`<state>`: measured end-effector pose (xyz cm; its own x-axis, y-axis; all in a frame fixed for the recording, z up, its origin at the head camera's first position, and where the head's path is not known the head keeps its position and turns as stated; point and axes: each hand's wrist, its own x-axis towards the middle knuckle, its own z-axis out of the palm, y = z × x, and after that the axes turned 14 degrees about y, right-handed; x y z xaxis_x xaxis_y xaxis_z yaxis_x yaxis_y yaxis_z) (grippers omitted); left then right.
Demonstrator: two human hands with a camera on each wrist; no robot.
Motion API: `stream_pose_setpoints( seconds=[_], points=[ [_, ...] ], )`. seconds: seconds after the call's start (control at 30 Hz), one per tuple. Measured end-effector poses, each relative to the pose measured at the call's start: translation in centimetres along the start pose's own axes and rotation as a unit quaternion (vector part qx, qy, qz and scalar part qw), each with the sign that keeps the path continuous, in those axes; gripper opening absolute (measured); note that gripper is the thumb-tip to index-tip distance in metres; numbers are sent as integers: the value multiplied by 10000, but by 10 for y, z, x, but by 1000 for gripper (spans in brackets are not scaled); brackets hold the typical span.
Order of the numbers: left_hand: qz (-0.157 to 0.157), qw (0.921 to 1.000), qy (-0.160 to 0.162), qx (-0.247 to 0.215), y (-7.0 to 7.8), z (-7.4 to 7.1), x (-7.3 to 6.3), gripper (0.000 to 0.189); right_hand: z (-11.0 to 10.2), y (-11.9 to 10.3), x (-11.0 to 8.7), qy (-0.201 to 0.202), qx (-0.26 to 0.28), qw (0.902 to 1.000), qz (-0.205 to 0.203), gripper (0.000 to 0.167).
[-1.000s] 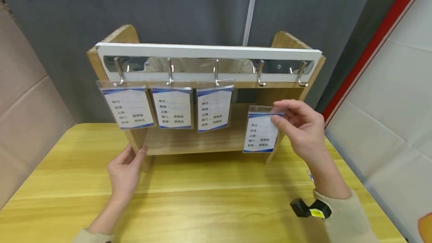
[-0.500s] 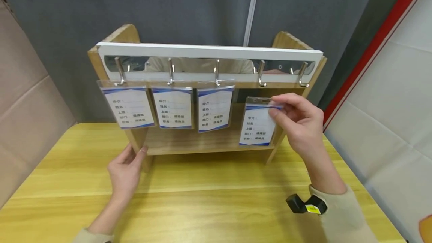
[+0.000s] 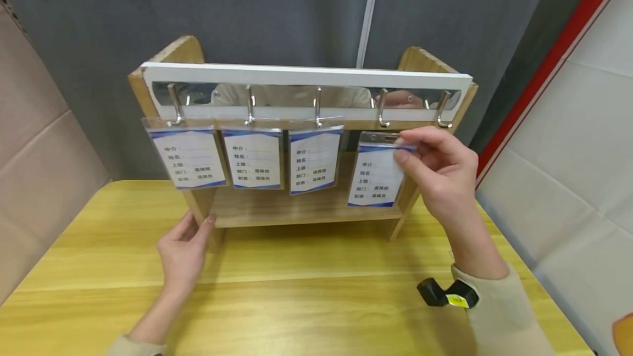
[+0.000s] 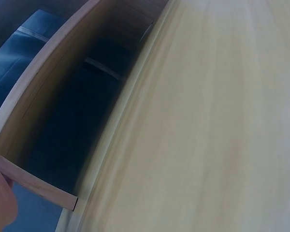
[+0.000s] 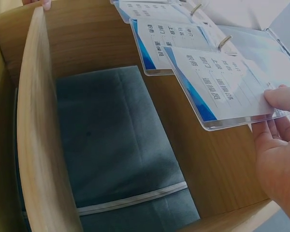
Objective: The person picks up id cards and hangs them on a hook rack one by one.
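My right hand (image 3: 442, 172) pinches the upper right edge of a clear plastic badge holder (image 3: 375, 177) with a printed white-and-blue card. The badge's slotted top lies just below the fourth metal hook (image 3: 383, 109); whether they touch cannot be told. In the right wrist view, thumb and fingers hold this badge (image 5: 220, 87) at its edge. My left hand (image 3: 183, 251) grips the lower left side of a wooden rack (image 3: 296, 218), thumb in front. Three similar badges, the left one (image 3: 188, 158), middle one (image 3: 254, 158) and right one (image 3: 315, 161), hang from the first three hooks.
A fifth hook (image 3: 443, 110) at the right end bears no badge. The hooks sit on a mirrored strip along the rack's white front board (image 3: 306, 74). The rack stands on a wooden table (image 3: 296, 301), with a grey curtain (image 3: 277, 10) behind and a pale wall (image 3: 564, 169) at right.
My right hand has raised the badge and shifted it slightly left, up toward the fourth hook. My left hand, the rack and the three hanging badges have stayed in place.
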<state>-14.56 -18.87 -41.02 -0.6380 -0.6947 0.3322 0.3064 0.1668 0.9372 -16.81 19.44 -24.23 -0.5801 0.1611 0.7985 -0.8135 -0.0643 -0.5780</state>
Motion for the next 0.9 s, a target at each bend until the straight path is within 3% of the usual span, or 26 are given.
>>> stream_pose_setpoints(
  seconds=[0.57, 0.9],
  points=[
    [-146, 9999, -38, -29, 0, -2, 0, 39, 11, 3, 10, 105, -190, 9986, -489, 22],
    [51, 9999, -76, 125, 0, -2, 0, 38, 16, 2, 7, 290, -652, 9938, -858, 26]
  ],
)
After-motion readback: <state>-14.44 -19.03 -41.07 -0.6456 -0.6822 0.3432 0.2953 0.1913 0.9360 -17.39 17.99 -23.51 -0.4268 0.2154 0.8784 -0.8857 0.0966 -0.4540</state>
